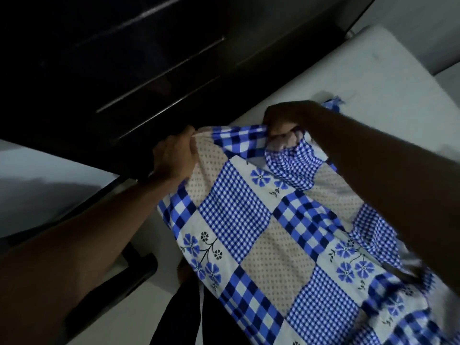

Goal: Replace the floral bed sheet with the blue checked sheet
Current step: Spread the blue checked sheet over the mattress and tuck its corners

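Blue checked sheet (249,220) above the bare mattress (348,70). Left hand (174,156) and right hand (286,128) clench its far edge, likely to spread it.

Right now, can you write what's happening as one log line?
blue checked sheet: stretched between hands, over white mattress | left hand: grips its edge | right hand: grips bunched edge

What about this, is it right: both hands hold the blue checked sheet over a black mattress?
No. The head view shows the mattress is white, not black. The left hand and right hand do hold the blue checked sheet.
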{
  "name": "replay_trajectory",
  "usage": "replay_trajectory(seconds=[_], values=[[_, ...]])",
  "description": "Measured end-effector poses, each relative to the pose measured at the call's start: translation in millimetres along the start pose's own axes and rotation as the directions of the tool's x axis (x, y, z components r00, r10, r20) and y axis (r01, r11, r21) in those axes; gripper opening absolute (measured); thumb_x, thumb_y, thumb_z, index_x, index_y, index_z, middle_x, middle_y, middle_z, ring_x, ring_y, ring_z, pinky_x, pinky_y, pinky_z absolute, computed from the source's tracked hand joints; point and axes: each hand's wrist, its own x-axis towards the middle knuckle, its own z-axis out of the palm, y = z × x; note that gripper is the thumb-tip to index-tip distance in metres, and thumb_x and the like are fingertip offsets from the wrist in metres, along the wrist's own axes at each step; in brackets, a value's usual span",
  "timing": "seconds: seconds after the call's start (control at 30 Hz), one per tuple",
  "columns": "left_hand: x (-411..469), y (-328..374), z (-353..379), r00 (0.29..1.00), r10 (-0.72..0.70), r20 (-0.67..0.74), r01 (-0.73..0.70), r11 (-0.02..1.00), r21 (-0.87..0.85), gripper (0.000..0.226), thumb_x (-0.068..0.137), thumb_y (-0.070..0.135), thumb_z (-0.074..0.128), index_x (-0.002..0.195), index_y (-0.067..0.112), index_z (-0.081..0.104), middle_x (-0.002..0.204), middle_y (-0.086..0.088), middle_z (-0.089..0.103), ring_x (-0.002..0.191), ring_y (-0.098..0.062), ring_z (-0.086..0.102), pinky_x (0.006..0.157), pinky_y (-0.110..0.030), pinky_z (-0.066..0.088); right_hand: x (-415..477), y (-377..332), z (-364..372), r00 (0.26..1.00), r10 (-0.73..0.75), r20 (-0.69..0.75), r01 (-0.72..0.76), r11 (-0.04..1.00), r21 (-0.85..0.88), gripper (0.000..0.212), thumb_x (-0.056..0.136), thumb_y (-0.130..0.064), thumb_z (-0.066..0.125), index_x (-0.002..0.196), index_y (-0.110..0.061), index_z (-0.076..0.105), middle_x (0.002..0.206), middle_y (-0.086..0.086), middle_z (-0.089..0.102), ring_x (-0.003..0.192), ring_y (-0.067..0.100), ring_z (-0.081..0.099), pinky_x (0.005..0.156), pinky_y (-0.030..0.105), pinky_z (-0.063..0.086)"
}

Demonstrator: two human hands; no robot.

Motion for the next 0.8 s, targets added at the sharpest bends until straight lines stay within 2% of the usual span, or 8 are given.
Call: replay_trajectory(seconds=[0.07, 0.17, 0.33, 0.43, 0.53, 0.6, 0.67, 0.8], values=[[2, 0, -1, 1.0, -0.015, 0.002, 0.015, 0.999, 0.052, 0.025, 0.099, 0.023, 0.045, 0.119, 0.014, 0.058, 0.099, -0.021, 0.069, 0.093, -0.044, 0.065, 0.075, -0.047, 0.048, -3, 24, -15, 0.995, 0.09, -0.048, -0.091, 0.996, -0.006, 0.015, 0.093, -0.019, 0.063, 0.093, -0.008, 0.074, 0.06, -0.001, 0.069, 0.059, 0.016, 0.065, 0.052, 0.026, 0.048], [10, 20, 3, 0.997, -0.074, -0.016, 0.075, 0.996, 0.057, 0.026, 0.097, 0.021, 0.048, 0.121, 0.015, 0.058, 0.115, -0.018, 0.062, 0.103, -0.042, 0.062, 0.078, -0.047, 0.048, 7, 37, -26, 0.907, 0.153, -0.392, -0.147, 0.988, 0.044, 0.037, 0.09, -0.037, 0.063, 0.12, -0.016, 0.067, 0.11, 0.013, 0.069, 0.102, 0.031, 0.065, 0.079, 0.035, 0.05], [32, 60, 8, 0.997, 0.083, 0.009, -0.082, 0.993, -0.084, 0.065, 0.083, 0.024, 0.065, 0.144, 0.017, 0.044, 0.142, -0.009, 0.047, 0.124, -0.034, 0.047, 0.097, -0.046, 0.043, 19, 29, -26, 0.815, -0.058, -0.576, 0.207, 0.958, 0.198, 0.066, 0.079, -0.058, 0.046, 0.124, -0.015, 0.068, 0.129, 0.012, 0.061, 0.124, 0.029, 0.054, 0.101, 0.034, 0.042], [62, 92, 10, 0.991, 0.13, 0.016, -0.126, 0.976, -0.176, 0.066, 0.079, 0.033, 0.067, 0.141, 0.018, 0.048, 0.138, -0.008, 0.055, 0.125, -0.034, 0.049, 0.101, -0.046, 0.042, 16, 35, -20, 0.866, -0.055, -0.497, 0.321, 0.824, 0.468, 0.033, 0.093, -0.03, 0.057, 0.122, -0.018, 0.065, 0.099, 0.004, 0.069, 0.095, 0.015, 0.065, 0.088, 0.033, 0.049], [93, 120, 12, 0.976, 0.007, 0.217, 0.084, 0.91, -0.407, 0.017, 0.083, 0.031, 0.061, 0.091, 0.016, 0.061, 0.092, -0.01, 0.064, 0.09, -0.029, 0.06, 0.08, -0.038, 0.047, 18, 47, -16, 0.855, -0.149, -0.496, 0.385, 0.824, 0.416, 0.015, 0.089, -0.017, 0.068, 0.103, -0.017, 0.068, 0.083, -0.004, 0.064, 0.077, 0.006, 0.061, 0.067, 0.024, 0.041], [103, 129, 15, 0.974, -0.036, 0.224, 0.162, 0.802, -0.575, 0.018, 0.082, 0.025, 0.053, 0.066, 0.019, 0.046, 0.065, 0.0, 0.048, 0.066, -0.019, 0.05, 0.065, -0.032, 0.039, 18, 59, -18, 0.9, -0.121, -0.419, 0.304, 0.863, 0.403, 0.021, 0.081, -0.022, 0.077, 0.099, -0.016, 0.068, 0.09, 0.0, 0.066, 0.077, 0.011, 0.06, 0.061, 0.024, 0.041], [106, 132, 16, 0.984, -0.053, 0.171, 0.154, 0.738, -0.657, 0.017, 0.078, 0.024, 0.044, 0.062, 0.02, 0.04, 0.058, 0.005, 0.038, 0.053, -0.007, 0.039, 0.06, -0.028, 0.033, 15, 73, -21, 0.967, -0.076, -0.243, 0.155, 0.933, 0.325, 0.028, 0.075, -0.033, 0.082, 0.091, -0.018, 0.064, 0.083, -0.001, 0.065, 0.068, 0.013, 0.058, 0.058, 0.024, 0.041], [100, 126, 15, 0.999, 0.029, -0.017, -0.034, 0.882, -0.47, 0.02, 0.089, 0.029, 0.037, 0.085, 0.014, 0.05, 0.07, -0.002, 0.047, 0.067, -0.021, 0.045, 0.067, -0.038, 0.037, 6, 109, -12, 0.986, 0.071, 0.152, -0.107, 0.965, 0.238, 0.029, 0.077, -0.027, 0.084, 0.086, -0.008, 0.064, 0.081, 0.007, 0.058, 0.07, 0.023, 0.058, 0.047, 0.025, 0.051]])
